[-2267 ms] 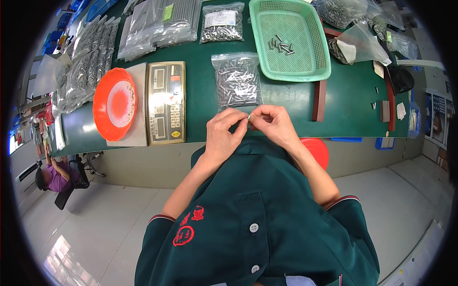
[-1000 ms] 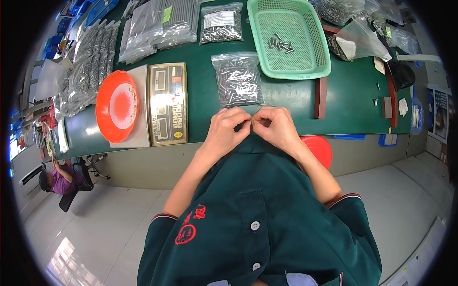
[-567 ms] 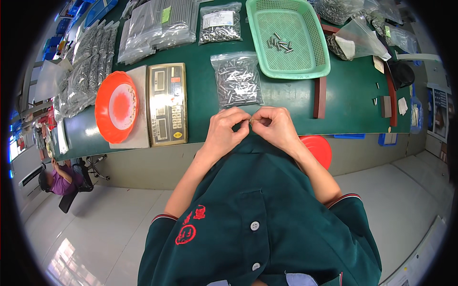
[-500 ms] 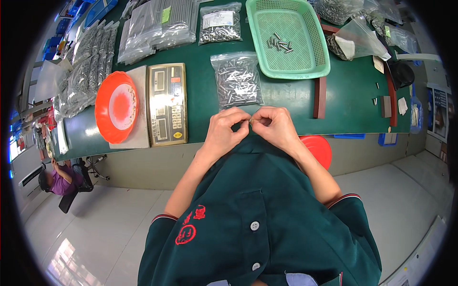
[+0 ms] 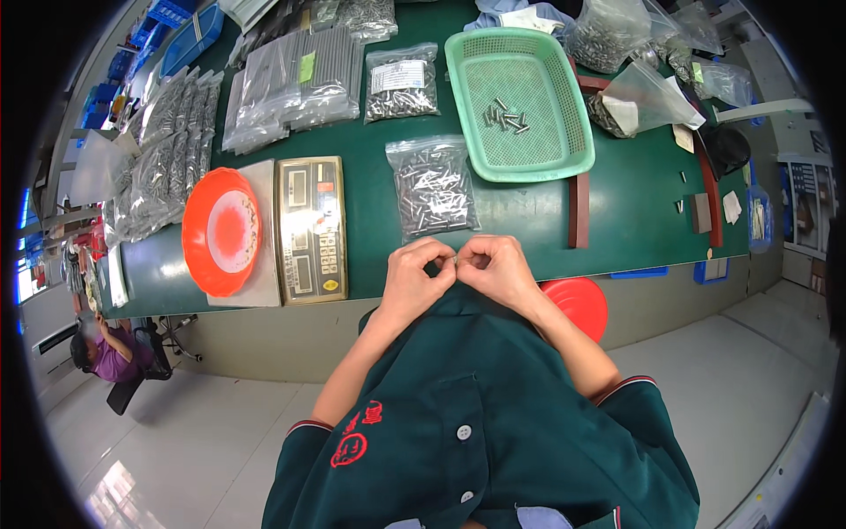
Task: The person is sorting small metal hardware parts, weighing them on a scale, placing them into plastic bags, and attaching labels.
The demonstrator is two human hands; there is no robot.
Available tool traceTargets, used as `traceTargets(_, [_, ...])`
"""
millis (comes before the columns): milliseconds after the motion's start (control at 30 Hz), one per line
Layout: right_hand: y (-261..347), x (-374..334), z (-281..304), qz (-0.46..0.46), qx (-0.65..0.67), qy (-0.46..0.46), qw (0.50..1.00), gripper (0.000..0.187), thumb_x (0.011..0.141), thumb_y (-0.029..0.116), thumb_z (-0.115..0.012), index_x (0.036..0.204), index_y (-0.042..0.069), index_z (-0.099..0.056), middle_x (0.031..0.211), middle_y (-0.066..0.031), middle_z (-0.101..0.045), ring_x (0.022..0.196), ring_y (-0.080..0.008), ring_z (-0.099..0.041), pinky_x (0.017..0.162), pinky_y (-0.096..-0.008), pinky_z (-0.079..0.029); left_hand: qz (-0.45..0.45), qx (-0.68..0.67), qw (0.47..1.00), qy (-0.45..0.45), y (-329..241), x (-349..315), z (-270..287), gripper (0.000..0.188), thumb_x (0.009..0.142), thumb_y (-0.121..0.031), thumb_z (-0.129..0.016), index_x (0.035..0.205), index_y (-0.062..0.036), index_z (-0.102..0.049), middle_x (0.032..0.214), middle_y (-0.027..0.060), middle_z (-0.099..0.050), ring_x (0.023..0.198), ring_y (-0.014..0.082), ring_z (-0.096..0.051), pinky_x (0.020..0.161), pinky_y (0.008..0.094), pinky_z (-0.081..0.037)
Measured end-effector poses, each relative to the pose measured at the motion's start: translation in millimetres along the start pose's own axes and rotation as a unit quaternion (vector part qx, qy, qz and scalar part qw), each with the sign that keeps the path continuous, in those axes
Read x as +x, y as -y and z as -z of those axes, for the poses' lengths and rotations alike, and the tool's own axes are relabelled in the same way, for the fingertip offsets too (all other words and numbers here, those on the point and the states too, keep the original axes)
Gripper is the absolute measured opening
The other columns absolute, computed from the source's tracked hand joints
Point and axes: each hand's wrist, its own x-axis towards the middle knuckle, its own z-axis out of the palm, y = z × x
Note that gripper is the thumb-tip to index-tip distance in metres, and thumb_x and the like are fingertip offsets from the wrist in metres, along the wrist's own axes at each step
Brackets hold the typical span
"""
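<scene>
My left hand (image 5: pixel 414 278) and my right hand (image 5: pixel 500 271) meet fingertip to fingertip at the table's front edge. Both are closed in a pinch. Whatever sits between the fingertips is too small and covered to name. Just beyond them lies a clear zip bag (image 5: pixel 434 188) filled with small metal pins. A green mesh basket (image 5: pixel 529 173) stands farther back to the right, with several loose metal pins (image 5: pixel 507 119) on its bottom.
Left of my hands is a digital scale (image 5: pixel 313 231) with an orange bowl (image 5: pixel 198 242) on its pan. Bags of metal parts (image 5: pixel 401 84) line the back. A dark red bar (image 5: pixel 579 212) lies at right. A red round stool (image 5: pixel 577 309) is under the edge. A person (image 5: pixel 119 353) sits far left.
The whole view has shifted, so table and hands appear lower in it. My hands stay pinched together in front of the zip bag; nothing on the table has visibly moved.
</scene>
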Motion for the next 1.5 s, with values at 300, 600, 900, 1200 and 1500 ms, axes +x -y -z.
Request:
traceTargets(300, [-21,4,33,-0.115,-0.001,-0.023,0.993,0.007,0.062,0.006,-0.061,0.062,0.0,-0.058,0.051,-0.0022,-0.051,0.05,-0.0061,-0.047,0.048,-0.0237,-0.039,0.173,-0.257,0.95,-0.048,25,4,25,0.003,0.077,0.001,-0.056,0.076,0.0019,-0.059,0.068,0.0025,-0.06,0.062,0.0067,-0.055,0.059,0.0205,-0.044])
traceTargets(600, [-101,4,60,-0.183,-0.185,-0.136,0.956,0.017,0.06,0.017,-0.062,0.063,0.0,-0.061,0.057,-0.0111,-0.059,0.055,-0.0236,-0.058,0.058,-0.0328,-0.046,0.225,-0.356,0.898,-0.125,33,-3,47,0.006,0.082,-0.005,-0.054,0.084,-0.0007,-0.058,0.073,0.0061,-0.06,0.067,0.0125,-0.055,0.068,0.0254,-0.045])
traceTargets(900, [-62,-13,46,-0.083,-0.35,-0.128,0.924,0.027,0.068,0.011,-0.07,0.087,-0.003,-0.059,0.07,-0.0191,-0.061,0.069,-0.0376,-0.06,0.061,-0.0421,-0.048,0.305,-0.524,0.778,-0.165,31,-6,41,0.01,0.082,-0.01,-0.056,0.089,-0.0022,-0.056,0.077,0.0069,-0.059,0.071,0.0136,-0.055,0.069,0.0273,-0.047])
traceTargets(1200, [-49,18,-10,0.25,-0.177,-0.12,0.944,0.04,0.061,0.004,-0.072,0.096,0.006,-0.054,0.096,-0.0078,-0.053,0.095,-0.0273,-0.05,0.08,-0.0377,-0.039,0.324,-0.606,0.713,-0.137,29,-6,34,0.009,0.082,-0.011,-0.058,0.087,-0.0041,-0.056,0.079,0.0066,-0.06,0.073,0.0162,-0.056,0.071,0.0323,-0.047])
traceTargets(1500, [-39,23,-5,0.275,-0.103,-0.142,0.945,0.013,0.066,0.002,-0.069,0.075,0.004,-0.059,0.076,-0.0043,-0.059,0.074,-0.0231,-0.056,0.067,-0.0332,-0.043,0.345,-0.53,0.765,-0.12,42,-12,36,0.017,0.084,-0.019,-0.057,0.089,-0.0027,-0.057,0.08,0.0074,-0.061,0.072,0.0152,-0.057,0.07,0.0281,-0.046])
